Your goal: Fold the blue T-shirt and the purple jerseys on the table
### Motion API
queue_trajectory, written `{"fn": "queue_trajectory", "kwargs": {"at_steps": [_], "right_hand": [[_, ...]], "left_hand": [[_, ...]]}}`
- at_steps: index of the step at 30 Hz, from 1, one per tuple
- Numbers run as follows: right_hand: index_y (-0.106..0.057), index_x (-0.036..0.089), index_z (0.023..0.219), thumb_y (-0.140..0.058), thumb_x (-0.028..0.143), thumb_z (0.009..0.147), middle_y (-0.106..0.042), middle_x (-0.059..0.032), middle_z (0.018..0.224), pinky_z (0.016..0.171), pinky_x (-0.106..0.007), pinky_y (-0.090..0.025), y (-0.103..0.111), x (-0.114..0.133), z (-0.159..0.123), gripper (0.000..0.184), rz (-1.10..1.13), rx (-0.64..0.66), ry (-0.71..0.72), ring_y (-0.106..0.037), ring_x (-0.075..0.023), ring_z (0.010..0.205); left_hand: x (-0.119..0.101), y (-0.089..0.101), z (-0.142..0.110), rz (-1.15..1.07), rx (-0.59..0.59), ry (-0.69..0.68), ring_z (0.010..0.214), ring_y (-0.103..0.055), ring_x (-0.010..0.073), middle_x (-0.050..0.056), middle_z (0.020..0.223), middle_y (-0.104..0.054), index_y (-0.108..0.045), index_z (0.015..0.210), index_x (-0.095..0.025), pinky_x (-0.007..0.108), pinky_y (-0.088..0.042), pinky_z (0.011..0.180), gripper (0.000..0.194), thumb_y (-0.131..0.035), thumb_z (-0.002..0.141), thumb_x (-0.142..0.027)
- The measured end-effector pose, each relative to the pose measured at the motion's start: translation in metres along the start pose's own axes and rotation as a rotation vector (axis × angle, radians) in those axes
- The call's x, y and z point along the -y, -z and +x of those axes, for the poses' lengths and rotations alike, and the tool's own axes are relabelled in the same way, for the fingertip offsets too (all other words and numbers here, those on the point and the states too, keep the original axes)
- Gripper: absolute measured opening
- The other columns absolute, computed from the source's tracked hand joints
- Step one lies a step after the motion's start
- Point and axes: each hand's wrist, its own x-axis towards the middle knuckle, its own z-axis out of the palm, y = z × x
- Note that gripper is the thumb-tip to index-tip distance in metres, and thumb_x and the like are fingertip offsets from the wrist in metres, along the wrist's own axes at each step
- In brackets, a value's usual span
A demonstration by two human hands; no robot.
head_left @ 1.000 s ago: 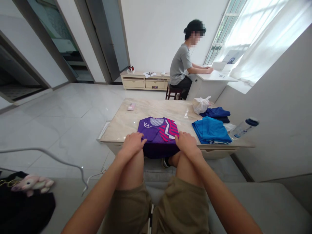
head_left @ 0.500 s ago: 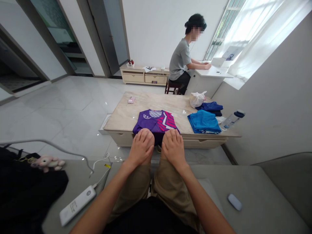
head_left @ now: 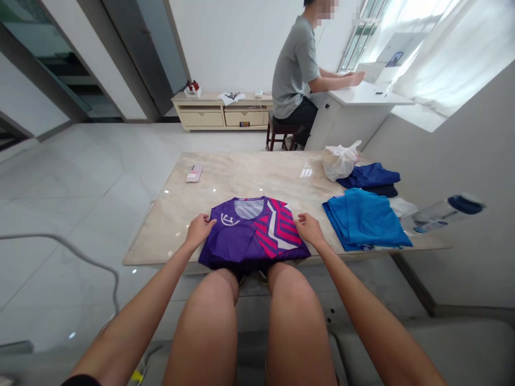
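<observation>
Two hands lay at the sides of a purple jersey (head_left: 253, 233) near the front edge of a marble table (head_left: 241, 171). The left hand (head_left: 199, 230) sat at the jersey's left edge, its fingers (head_left: 206, 221) slightly apart and not clamped on the cloth. The right hand (head_left: 309, 229) sat at the opposite edge, its fingers (head_left: 301, 219) closer together, though whether they pinched the fabric could not be told. The jersey lay front up with its collar toward the far edge. No sleeves showed, so its sides looked already turned under, while its dark lower part still drooped over the front edge toward the person's knees (head_left: 253, 300). Toward the right edge, a blue shirt (head_left: 364, 220) lay in a folded pile, with a navy garment (head_left: 370, 178) behind it. A plastic bag (head_left: 340, 161) stood near the far-right corner, a water bottle (head_left: 442, 214) lay by the right edge, and a pink phone (head_left: 195, 173) lay near the far-left corner. Half a second earlier, both hands had rested on the knees with their fingers spread. Now they had moved outward to the jersey's sides, and more of its lower part showed.
</observation>
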Motion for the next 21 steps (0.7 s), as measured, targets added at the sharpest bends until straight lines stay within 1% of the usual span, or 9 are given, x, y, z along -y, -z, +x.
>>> {"fn": "queue_trajectory", "kwargs": {"at_steps": [3, 6, 8, 12, 15, 17, 18, 19, 21], "right_hand": [[-0.078, 0.013, 0.116, -0.083, 0.039, 0.091, -0.083, -0.0129, 0.102, 0.077, -0.029, -0.054, -0.02, 0.002, 0.053, 0.037, -0.061, 0.015, -0.008, -0.078, -0.0254, 0.095], [-0.081, 0.018, 0.094, -0.087, 0.038, 0.086, -0.081, -0.0063, 0.087, 0.073, -0.028, -0.051, -0.034, 0.008, 0.091, 0.022, -0.13, 0.138, 0.068, -0.076, -0.0244, 0.087], [-0.08, 0.02, 0.086, -0.083, 0.034, 0.088, -0.08, -0.0049, 0.085, 0.075, -0.028, -0.051, -0.042, 0.014, 0.109, 0.014, -0.155, 0.171, 0.13, -0.075, -0.0239, 0.086], [-0.075, 0.018, 0.095, -0.075, 0.029, 0.095, -0.079, -0.0093, 0.096, 0.086, -0.034, -0.055, -0.051, 0.039, 0.151, 0.01, -0.148, -0.026, 0.195, -0.073, -0.0265, 0.096], [-0.069, 0.016, 0.105, -0.069, 0.022, 0.102, -0.078, -0.0108, 0.105, 0.092, -0.035, -0.055, -0.04, 0.075, 0.199, 0.008, -0.017, -0.214, 0.242, -0.072, -0.0252, 0.104], [-0.065, 0.012, 0.111, -0.061, 0.024, 0.109, -0.076, -0.0111, 0.113, 0.097, -0.034, -0.053, -0.02, 0.105, 0.23, 0.012, 0.088, -0.33, 0.315, -0.072, -0.0219, 0.111], [-0.063, 0.01, 0.113, -0.055, 0.027, 0.113, -0.075, -0.0121, 0.117, 0.1, -0.034, -0.052, -0.007, 0.12, 0.242, 0.019, 0.122, -0.389, 0.37, -0.071, -0.0197, 0.113], [-0.061, 0.007, 0.115, -0.047, 0.032, 0.116, -0.073, -0.0136, 0.121, 0.101, -0.034, -0.05, 0.007, 0.133, 0.25, 0.029, 0.142, -0.442, 0.434, -0.07, -0.0175, 0.115], [-0.059, 0.005, 0.115, -0.028, 0.04, 0.118, -0.071, -0.0161, 0.129, 0.1, -0.033, -0.048, 0.033, 0.151, 0.249, 0.047, 0.149, -0.511, 0.58, -0.069, -0.0135, 0.116]], "left_hand": [[0.002, -0.015, 0.04, 0.119, 0.038, -0.026, 0.108, -0.077, 0.0335, 0.013, 0.11, -0.083, -0.075, 0.111, -0.02, 0.037, -0.056, 0.085, 0.038, -0.072, 0.092, -0.053], [0.006, -0.023, 0.064, 0.183, 0.116, -0.109, 0.102, -0.078, 0.0333, 0.01, 0.103, -0.083, -0.078, 0.102, -0.024, 0.036, -0.053, 0.08, 0.034, -0.075, 0.091, -0.056], [0.006, -0.027, 0.078, 0.197, 0.112, -0.148, 0.1, -0.078, 0.0325, 0.009, 0.1, -0.083, -0.079, 0.099, -0.025, 0.036, -0.053, 0.08, 0.029, -0.074, 0.091, -0.053], [-0.015, -0.026, 0.127, 0.2, -0.036, -0.14, 0.109, -0.077, 0.0336, 0.009, 0.109, -0.083, -0.079, 0.103, -0.024, 0.039, -0.056, 0.09, 0.026, -0.077, 0.09, -0.046], [-0.051, -0.004, 0.181, 0.105, -0.201, -0.171, 0.115, -0.076, 0.0301, 0.011, 0.118, -0.082, -0.076, 0.104, -0.017, 0.038, -0.056, 0.099, 0.028, -0.077, 0.091, -0.042], [-0.082, 0.023, 0.212, 0.028, -0.322, -0.247, 0.118, -0.074, 0.0263, 0.012, 0.122, -0.079, -0.071, 0.106, -0.005, 0.037, -0.053, 0.102, 0.044, -0.057, 0.103, -0.046], [-0.097, 0.039, 0.221, 0.01, -0.365, -0.277, 0.12, -0.073, 0.0257, 0.012, 0.121, -0.077, -0.068, 0.108, 0.003, 0.037, -0.051, 0.101, 0.058, -0.042, 0.107, -0.049], [-0.111, 0.055, 0.226, -0.017, -0.426, -0.301, 0.119, -0.072, 0.0242, 0.011, 0.12, -0.076, -0.065, 0.111, 0.006, 0.036, -0.05, 0.099, 0.066, -0.035, 0.107, -0.052], [-0.128, 0.081, 0.219, -0.086, -0.518, -0.355, 0.117, -0.072, 0.0207, 0.008, 0.119, -0.076, -0.063, 0.119, 0.008, 0.034, -0.05, 0.096, 0.072, -0.035, 0.106, -0.058]]}}
